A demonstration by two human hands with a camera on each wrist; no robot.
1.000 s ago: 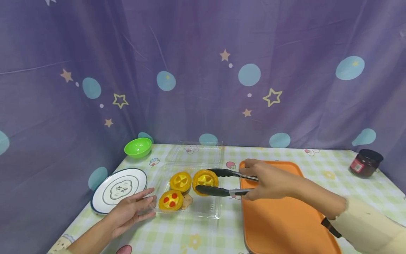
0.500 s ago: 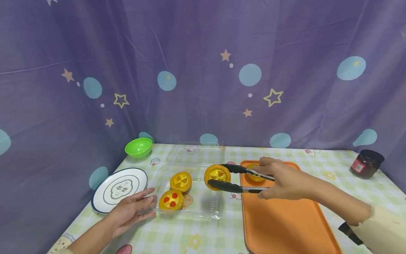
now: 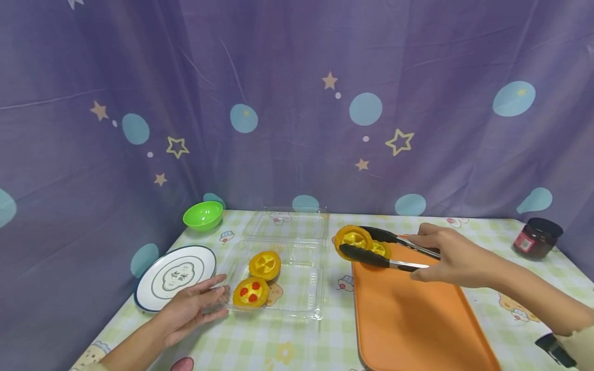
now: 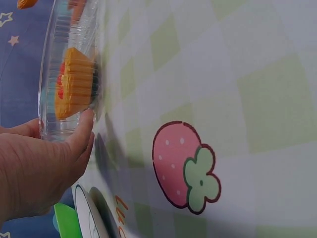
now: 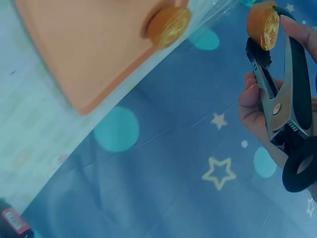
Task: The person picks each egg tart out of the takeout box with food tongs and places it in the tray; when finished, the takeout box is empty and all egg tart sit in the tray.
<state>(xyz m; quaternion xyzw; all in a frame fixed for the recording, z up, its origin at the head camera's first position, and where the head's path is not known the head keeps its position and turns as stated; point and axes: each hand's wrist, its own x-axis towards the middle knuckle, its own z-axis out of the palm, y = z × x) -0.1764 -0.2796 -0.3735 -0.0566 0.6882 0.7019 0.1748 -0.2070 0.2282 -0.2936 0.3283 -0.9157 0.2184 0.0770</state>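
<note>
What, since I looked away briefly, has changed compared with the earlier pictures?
The right hand moved rightward with the tongs, carrying the gripped tart from the clear container to near the far left corner of the orange tray. The left hand stayed at the container's left side; the two tarts inside, plate and jar stayed put.

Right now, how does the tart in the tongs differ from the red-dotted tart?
Topping: the held tart shows yellow wedges with no red visible, while the red-dotted tart carries three red dots on yellow filling.
Support: the held tart is pinched in the air by the tongs; the red-dotted tart rests in the clear container.
Shared: both are round, with a golden crust and yellow filling.
</note>
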